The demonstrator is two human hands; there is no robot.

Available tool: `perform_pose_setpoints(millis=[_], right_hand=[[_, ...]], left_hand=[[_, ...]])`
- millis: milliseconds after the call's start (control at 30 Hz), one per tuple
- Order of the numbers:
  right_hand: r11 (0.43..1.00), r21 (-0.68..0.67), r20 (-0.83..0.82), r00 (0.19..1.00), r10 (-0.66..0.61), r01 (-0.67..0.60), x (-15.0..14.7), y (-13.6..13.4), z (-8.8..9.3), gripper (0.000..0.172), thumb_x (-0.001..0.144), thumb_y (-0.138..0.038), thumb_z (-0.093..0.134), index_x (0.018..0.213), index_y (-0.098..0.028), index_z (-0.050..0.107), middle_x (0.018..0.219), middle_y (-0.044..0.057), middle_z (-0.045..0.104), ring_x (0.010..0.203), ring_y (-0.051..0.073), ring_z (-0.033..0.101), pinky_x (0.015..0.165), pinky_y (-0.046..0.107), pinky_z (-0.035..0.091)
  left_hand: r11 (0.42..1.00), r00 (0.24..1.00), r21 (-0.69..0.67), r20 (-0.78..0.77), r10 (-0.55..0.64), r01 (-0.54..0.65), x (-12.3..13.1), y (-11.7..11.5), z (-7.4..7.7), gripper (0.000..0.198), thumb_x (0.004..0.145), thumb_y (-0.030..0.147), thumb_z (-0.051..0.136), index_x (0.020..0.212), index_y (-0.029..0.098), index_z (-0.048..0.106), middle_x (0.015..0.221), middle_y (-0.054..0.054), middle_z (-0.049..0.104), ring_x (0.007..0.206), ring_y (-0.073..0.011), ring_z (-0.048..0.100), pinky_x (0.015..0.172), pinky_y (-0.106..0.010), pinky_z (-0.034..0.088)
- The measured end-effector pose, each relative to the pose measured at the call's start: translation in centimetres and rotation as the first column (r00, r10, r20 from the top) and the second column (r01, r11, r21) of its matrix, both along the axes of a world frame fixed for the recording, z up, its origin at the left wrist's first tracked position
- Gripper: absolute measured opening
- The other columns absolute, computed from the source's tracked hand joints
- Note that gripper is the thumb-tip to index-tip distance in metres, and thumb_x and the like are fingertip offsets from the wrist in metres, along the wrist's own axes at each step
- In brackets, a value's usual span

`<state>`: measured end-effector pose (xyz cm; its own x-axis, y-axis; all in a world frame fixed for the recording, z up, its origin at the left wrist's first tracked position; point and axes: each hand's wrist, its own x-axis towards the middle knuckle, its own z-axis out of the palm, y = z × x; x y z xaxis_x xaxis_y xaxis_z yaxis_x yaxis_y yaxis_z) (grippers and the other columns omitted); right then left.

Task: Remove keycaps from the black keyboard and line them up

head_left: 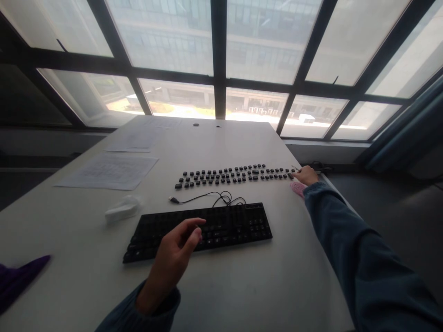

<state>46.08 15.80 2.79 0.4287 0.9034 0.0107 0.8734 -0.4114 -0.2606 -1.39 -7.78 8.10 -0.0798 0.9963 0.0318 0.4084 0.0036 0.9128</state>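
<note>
A black keyboard (221,228) lies on the white table (242,286), its cable (207,199) curled behind it. Beyond it, several loose black keycaps (235,175) are laid out in rows. My left hand (178,251) hovers over the keyboard's left half, fingers loosely curled and apart, holding nothing. My right hand (306,175) reaches far out to the right end of the keycap rows, fingers closed around a small keycap or thin tool that I cannot make out. A pink object (296,188) lies just under that wrist.
Printed paper sheets (110,171) lie at the left rear of the table. A white object (122,209) sits left of the keyboard. A purple cloth (20,276) shows at the left edge. The table's right edge drops off near my right arm. Large windows stand behind.
</note>
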Motion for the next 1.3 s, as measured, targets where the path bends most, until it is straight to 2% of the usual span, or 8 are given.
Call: perform_pose_setpoints(millis=[167,333,533,600,667,767,967,1300], right_hand=[[0.981,0.190,-0.011,1.000,0.029,-0.026,-2.3,-1.4,3.5,0.032,0.078,-0.038,0.068,0.089,-0.010,0.078,0.095,0.020,0.075,0.096,0.032,0.069,0.081,0.035,0.049],[0.913,0.347,-0.067,0.965,0.252,-0.214,-10.7,-3.5,6.7,0.028,0.079,-0.037,0.067,0.089,-0.013,0.077,0.083,0.011,0.076,0.081,0.023,0.069,0.073,0.029,0.048],[0.695,0.448,-0.270,0.656,0.705,-0.563,-28.8,-10.3,6.5,0.018,0.080,-0.029,0.068,0.076,-0.012,0.075,0.065,0.003,0.069,0.060,0.013,0.060,0.058,0.023,0.042],[0.584,0.461,-0.339,0.476,0.812,-0.668,-34.9,-13.5,6.0,0.021,0.084,-0.030,0.065,0.075,-0.013,0.073,0.062,0.000,0.067,0.057,0.010,0.055,0.055,0.021,0.038],[0.456,0.493,-0.381,0.287,0.879,-0.741,-40.0,-16.7,5.8,0.032,0.088,-0.040,0.063,0.073,-0.013,0.070,0.061,-0.001,0.062,0.057,0.010,0.050,0.054,0.022,0.035],[0.360,0.469,-0.431,0.147,0.890,-0.806,-45.1,-20.7,6.2,0.039,0.088,-0.051,0.062,0.072,-0.016,0.067,0.062,-0.001,0.060,0.056,0.011,0.048,0.053,0.023,0.031],[0.344,0.481,-0.448,0.110,0.887,-0.807,-47.8,-23.5,7.9,0.024,0.090,-0.028,0.057,0.068,-0.017,0.057,0.063,-0.001,0.054,0.057,0.011,0.046,0.054,0.024,0.031],[0.367,0.567,-0.522,0.023,0.853,-0.738,-47.5,-24.7,9.1,0.024,0.091,-0.026,0.053,0.070,-0.020,0.042,0.063,-0.003,0.047,0.057,0.010,0.043,0.053,0.023,0.031]], left_hand=[[0.993,0.992,0.108,-0.114,0.057,-0.045,-3.5,0.9,0.5,0.037,0.089,0.053,0.054,0.096,0.019,0.066,0.068,0.001,0.060,0.061,-0.0159,0.055,0.055,-0.024,0.043],[0.986,0.937,0.107,-0.339,-0.087,0.131,-7.7,5.5,1.0,0.040,0.090,0.051,0.048,0.095,0.018,0.070,0.074,-0.002,0.068,0.070,-0.0191,0.062,0.067,-0.027,0.047],[0.974,0.832,0.226,-0.545,0.104,0.027,-9.5,14.7,2.3,0.036,0.089,0.038,0.048,0.106,0.017,0.071,0.084,-0.005,0.075,0.078,-0.0204,0.067,0.076,-0.028,0.049],[0.969,0.805,0.245,-0.568,0.170,-0.032,-9.3,17.8,2.4,0.032,0.088,0.032,0.050,0.106,0.016,0.072,0.089,-0.008,0.076,0.084,-0.0220,0.068,0.082,-0.029,0.049],[0.965,0.780,0.247,-0.587,0.216,-0.081,-9.4,20.5,2.3,0.030,0.088,0.027,0.051,0.106,0.015,0.072,0.096,-0.011,0.076,0.091,-0.0234,0.068,0.087,-0.030,0.049],[0.959,0.740,0.235,-0.615,0.272,-0.157,-10.3,23.2,1.8,0.028,0.087,0.023,0.052,0.106,0.013,0.071,0.104,-0.015,0.074,0.100,-0.0255,0.067,0.092,-0.032,0.048],[0.932,0.686,0.246,-0.631,0.362,-0.265,-14.0,25.6,1.1,0.030,0.088,0.024,0.052,0.111,0.014,0.068,0.112,-0.017,0.071,0.107,-0.0284,0.064,0.095,-0.035,0.047],[0.914,0.715,0.279,-0.570,0.405,-0.295,-17.0,27.4,0.1,0.026,0.087,0.024,0.054,0.107,0.015,0.068,0.109,-0.017,0.072,0.106,-0.0298,0.064,0.094,-0.037,0.046]])
